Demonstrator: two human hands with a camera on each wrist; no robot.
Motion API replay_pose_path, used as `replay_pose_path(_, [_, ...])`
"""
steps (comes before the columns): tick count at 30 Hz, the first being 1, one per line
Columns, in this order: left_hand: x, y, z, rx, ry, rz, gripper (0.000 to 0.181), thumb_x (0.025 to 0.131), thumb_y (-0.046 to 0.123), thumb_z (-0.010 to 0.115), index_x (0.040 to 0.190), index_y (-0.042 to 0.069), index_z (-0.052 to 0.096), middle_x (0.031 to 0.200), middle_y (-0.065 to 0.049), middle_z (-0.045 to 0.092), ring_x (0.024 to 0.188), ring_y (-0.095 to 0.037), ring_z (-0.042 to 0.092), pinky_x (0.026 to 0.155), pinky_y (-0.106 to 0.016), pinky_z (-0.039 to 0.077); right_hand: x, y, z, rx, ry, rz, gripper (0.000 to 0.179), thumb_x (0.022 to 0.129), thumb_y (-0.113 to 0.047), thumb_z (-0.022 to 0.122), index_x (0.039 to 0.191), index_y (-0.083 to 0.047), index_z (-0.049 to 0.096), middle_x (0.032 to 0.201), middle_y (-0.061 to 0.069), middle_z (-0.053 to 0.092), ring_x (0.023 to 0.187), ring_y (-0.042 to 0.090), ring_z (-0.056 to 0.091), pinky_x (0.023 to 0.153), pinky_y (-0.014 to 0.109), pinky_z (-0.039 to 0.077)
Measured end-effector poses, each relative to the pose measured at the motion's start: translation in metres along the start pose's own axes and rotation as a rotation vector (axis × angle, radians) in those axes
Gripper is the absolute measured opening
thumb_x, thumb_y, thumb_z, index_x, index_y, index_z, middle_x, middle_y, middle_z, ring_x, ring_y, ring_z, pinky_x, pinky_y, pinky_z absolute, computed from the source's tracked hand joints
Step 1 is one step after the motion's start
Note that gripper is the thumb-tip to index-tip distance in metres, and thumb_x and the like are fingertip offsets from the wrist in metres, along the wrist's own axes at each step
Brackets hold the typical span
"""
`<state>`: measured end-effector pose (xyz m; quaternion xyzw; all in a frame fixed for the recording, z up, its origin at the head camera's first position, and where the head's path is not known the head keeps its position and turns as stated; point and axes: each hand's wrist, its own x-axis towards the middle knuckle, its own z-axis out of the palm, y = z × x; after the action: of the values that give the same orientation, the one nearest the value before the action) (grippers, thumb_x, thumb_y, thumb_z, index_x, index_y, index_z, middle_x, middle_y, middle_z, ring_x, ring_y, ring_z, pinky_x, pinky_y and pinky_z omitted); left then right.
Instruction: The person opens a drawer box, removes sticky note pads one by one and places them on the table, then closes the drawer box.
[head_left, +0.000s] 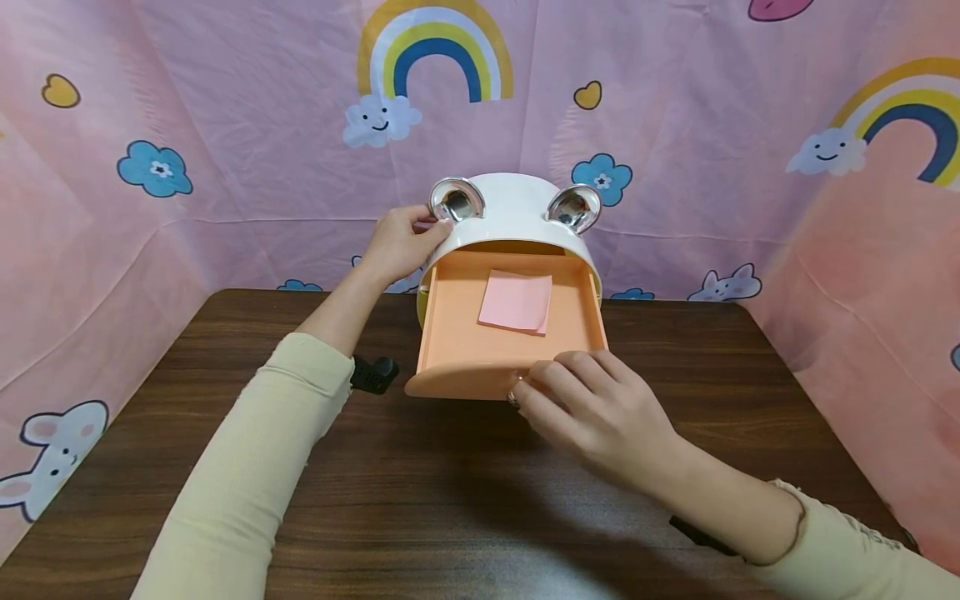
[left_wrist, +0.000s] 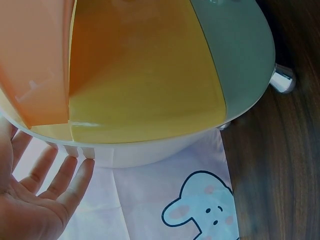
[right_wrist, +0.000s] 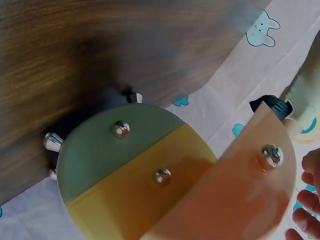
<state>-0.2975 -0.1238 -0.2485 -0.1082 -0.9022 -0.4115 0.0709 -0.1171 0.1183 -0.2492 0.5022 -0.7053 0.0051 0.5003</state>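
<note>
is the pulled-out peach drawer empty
No, the head view shows pink square paper lying on the floor of the peach drawer.

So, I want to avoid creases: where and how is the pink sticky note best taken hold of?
Pinch the pink sticky note by its near edge, likely best from above and in front: it lies flat in the peach drawer, whose back sits beneath the white hood.

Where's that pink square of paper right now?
In the head view, the pink paper lies just right of centre, inside the pulled-out orange drawer, farther back than the right hand at its front edge.
</note>
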Motion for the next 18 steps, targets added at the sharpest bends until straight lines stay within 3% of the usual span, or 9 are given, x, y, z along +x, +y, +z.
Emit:
replay_pose_path(7, [0.0,0.001,0.001,0.009,0.002,0.0,0.035,0.093,0.035,0.051,0.112,0.008,0.062,0.117,-0.011,0.062,0.113,-0.024,0.055,0.09,-0.039,0.047,0.002,0.009,-0.005,0.153,-0.09,0.106,0.017,0.092,-0.018,0.051,0.09,-0.01,0.066,0.085,0.003,0.062,0.076,0.021,0.058,0.061,0.033,0.048])
replay_pose_path(10, [0.0,0.0,0.001,0.002,0.003,0.003,0.035,0.093,0.035,0.051,0.111,0.008,0.062,0.116,-0.011,0.062,0.113,-0.024,0.055,0.089,-0.039,0.047,0.004,0.013,-0.007,0.205,-0.118,0.145,0.009,0.085,-0.017,0.061,0.091,-0.011,0.065,0.088,0.003,0.062,0.078,0.022,0.06,0.063,0.034,0.049])
replay_pose_path(15, [0.0,-0.001,0.001,-0.006,-0.004,0.003,0.035,0.092,0.035,0.051,0.113,0.008,0.062,0.117,-0.011,0.061,0.114,-0.024,0.055,0.089,-0.04,0.047,0.004,0.022,-0.007,0.273,-0.182,0.205,0.026,0.073,-0.021,0.076,0.094,-0.012,0.064,0.091,0.002,0.062,0.08,0.02,0.059,0.066,0.033,0.05])
replay_pose_path(18, [0.0,-0.001,0.001,-0.006,-0.011,0.0,0.035,0.092,0.035,0.052,0.113,0.009,0.062,0.118,-0.011,0.061,0.114,-0.024,0.054,0.089,-0.039,0.047,0.003,0.03,-0.006,0.301,-0.262,0.229,0.029,0.073,-0.02,0.075,0.098,-0.011,0.064,0.095,0.002,0.06,0.083,0.02,0.058,0.067,0.033,0.05])
